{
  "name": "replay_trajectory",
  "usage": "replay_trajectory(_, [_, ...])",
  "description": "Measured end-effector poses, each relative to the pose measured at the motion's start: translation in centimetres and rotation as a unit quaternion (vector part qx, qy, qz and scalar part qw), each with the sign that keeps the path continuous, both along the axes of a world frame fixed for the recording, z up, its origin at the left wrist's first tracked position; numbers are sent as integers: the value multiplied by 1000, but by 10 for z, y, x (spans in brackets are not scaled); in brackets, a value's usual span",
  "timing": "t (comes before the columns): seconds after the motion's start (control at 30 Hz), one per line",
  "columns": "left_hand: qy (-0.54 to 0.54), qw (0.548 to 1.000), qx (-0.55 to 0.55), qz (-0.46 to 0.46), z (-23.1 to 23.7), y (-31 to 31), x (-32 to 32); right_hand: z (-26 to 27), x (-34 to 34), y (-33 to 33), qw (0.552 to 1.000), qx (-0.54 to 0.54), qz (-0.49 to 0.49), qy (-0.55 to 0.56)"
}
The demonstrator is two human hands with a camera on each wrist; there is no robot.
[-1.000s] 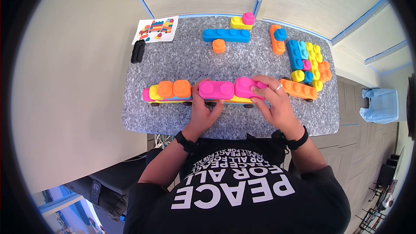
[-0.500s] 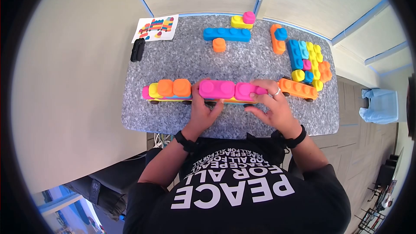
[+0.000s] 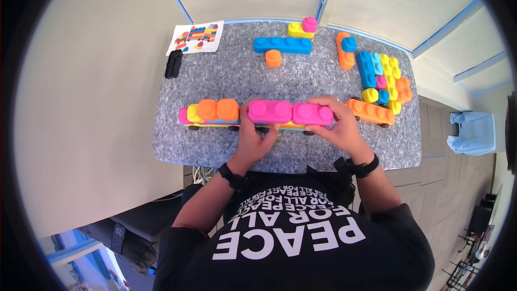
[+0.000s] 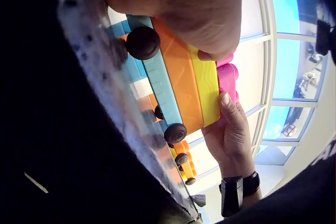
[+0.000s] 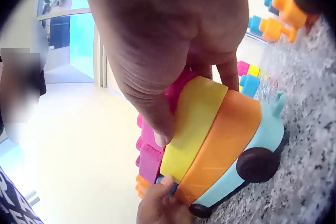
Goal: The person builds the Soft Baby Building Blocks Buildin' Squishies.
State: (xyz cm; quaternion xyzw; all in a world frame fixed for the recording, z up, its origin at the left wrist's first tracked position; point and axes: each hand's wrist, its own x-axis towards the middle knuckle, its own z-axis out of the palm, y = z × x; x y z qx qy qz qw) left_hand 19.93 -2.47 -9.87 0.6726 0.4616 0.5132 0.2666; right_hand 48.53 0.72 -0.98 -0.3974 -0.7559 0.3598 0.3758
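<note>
Two pink two-stud blocks [image 3: 270, 111] lie end to end on top of the middle car. In the left wrist view that car shows a yellow layer [image 4: 206, 90], an orange layer [image 4: 181, 85] and a light blue wheeled base [image 4: 160, 87]. The left hand [image 3: 253, 139] grips the car's left end, thumb on the near side. At the other end, the right hand [image 3: 344, 129] pinches the right pink block [image 3: 313, 113] and upper layers between thumb and fingers. In the right wrist view the right thumb presses along the yellow layer [image 5: 193, 124].
Left of the middle car is a car with two orange blocks [image 3: 227, 109]; right of it, an orange wheeled car [image 3: 371, 111]. Behind lie a long blue block [image 3: 283, 45], an orange block [image 3: 273, 58], a picture sheet [image 3: 195, 38], a black object [image 3: 173, 64] and grouped blocks [image 3: 367, 69].
The right hand has shifted from over the right pink block to its right end, thumb and fingers now either side. That block now lies level in line with the left one. The left hand stays put.
</note>
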Motion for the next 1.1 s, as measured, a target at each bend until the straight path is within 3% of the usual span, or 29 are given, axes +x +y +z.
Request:
replay_trajectory(0.13, [15,1000,10,-2,3,0,-1,10,1,6,999,8,50,-5])
replay_trajectory(0.23, [2,1000,3,-3,-2,0,-1,24,16,31,983,-70,135,104])
replay_trajectory(0.33, [-9,1000,-2,-4,-6,0,-1,41,24,80,989,-89,60,102])
replay_trajectory(0.43, [-38,999,-20,-9,-9,1,0,53,8,124,984,28,-7,-175])
replay_trajectory(0.53, [-64,996,-53,-20,-12,-2,1,16,-11,176,957,128,-5,-260])
replay_trajectory(0.73, [-42,998,-24,-36,-7,-1,0,-3,-44,205,914,108,-48,-387])
replay_trajectory(0.83, [-35,999,-26,-33,5,-3,1,-16,-44,215,903,150,-69,-397])
replay_trajectory(1.03, [-59,998,3,-31,-1,-2,5,-26,-36,214,933,107,-60,-339])
replay_trajectory(1.1, [-73,997,4,-38,-2,-2,5,-19,-30,208,956,99,-64,-269])
